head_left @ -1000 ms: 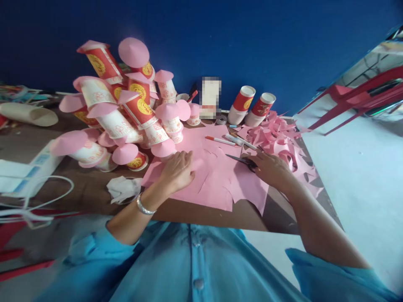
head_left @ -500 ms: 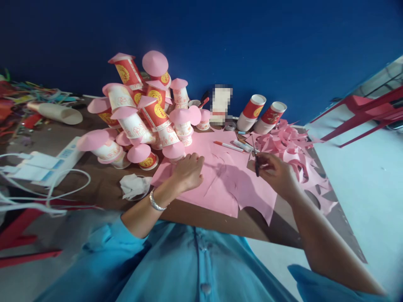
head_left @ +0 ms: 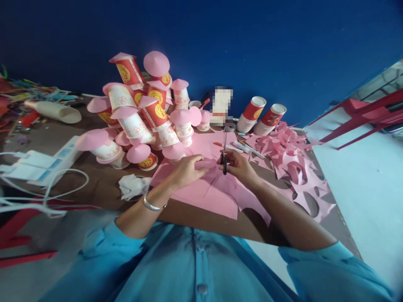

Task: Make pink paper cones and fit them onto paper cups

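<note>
Over the middle of the table my left hand (head_left: 189, 171) pinches a piece of pink paper (head_left: 211, 163) between thumb and fingers. Close beside it, my right hand (head_left: 241, 167) is closed around the dark handles of a pair of scissors (head_left: 224, 161). The blades point up and away from me, near the right edge of the held paper. Beneath both hands lie pink paper sheets (head_left: 201, 197), overlapping and partly hidden by the hands. Whether the blades touch the paper, I cannot tell.
Pink-topped paper cups (head_left: 157, 113) are piled at the left. Two cup stacks (head_left: 252, 115) stand at the back, with markers (head_left: 248, 147) before them. Pink scraps (head_left: 296, 159) cover the right side. A power strip (head_left: 47, 167), cables and crumpled tissue (head_left: 134, 186) lie left.
My right hand has moved left with the scissors, bringing them near my left hand. My left hand has shifted slightly, and pink paper now shows raised between its thumb and fingers.
</note>
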`<state>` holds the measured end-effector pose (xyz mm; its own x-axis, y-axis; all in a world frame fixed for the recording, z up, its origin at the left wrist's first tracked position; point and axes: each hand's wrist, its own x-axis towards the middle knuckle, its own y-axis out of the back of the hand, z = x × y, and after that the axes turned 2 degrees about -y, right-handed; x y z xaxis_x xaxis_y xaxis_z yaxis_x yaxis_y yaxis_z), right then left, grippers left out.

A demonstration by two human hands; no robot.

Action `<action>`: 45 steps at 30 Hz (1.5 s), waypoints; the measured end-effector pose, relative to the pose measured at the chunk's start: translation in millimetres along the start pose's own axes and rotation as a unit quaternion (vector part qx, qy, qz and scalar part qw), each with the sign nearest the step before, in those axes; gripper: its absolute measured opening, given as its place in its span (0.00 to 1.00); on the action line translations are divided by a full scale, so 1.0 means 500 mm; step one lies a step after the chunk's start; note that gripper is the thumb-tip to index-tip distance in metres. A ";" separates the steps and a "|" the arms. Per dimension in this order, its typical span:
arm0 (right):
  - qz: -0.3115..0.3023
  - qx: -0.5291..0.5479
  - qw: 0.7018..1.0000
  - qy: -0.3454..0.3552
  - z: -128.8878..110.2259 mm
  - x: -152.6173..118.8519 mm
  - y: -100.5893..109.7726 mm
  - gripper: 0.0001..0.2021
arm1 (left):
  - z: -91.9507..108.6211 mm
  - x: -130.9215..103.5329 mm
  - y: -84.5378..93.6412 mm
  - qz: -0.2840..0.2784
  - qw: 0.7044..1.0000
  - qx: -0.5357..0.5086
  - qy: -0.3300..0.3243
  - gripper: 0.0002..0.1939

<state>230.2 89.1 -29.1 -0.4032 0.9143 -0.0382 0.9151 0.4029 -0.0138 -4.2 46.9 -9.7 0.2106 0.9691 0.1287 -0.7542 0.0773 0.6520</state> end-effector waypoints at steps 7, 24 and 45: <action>0.041 0.073 0.996 -0.019 0.024 -0.013 -0.039 0.27 | 0.012 0.025 -0.007 0.016 0.987 -0.154 0.034 0.18; 0.098 0.037 0.994 -0.012 0.018 -0.025 -0.054 0.30 | -0.006 0.009 -0.028 0.004 0.911 -0.382 0.156 0.21; -0.142 -0.227 0.962 -0.051 -0.056 -0.021 0.146 0.24 | -0.010 0.006 -0.011 0.080 0.916 -0.352 0.175 0.21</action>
<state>301.1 110.0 -1.7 -0.6138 0.7650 -0.1948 0.6628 0.6334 0.3994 -2.7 50.5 -16.6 -0.0575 0.9875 -0.1467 -0.9981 -0.0602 -0.0142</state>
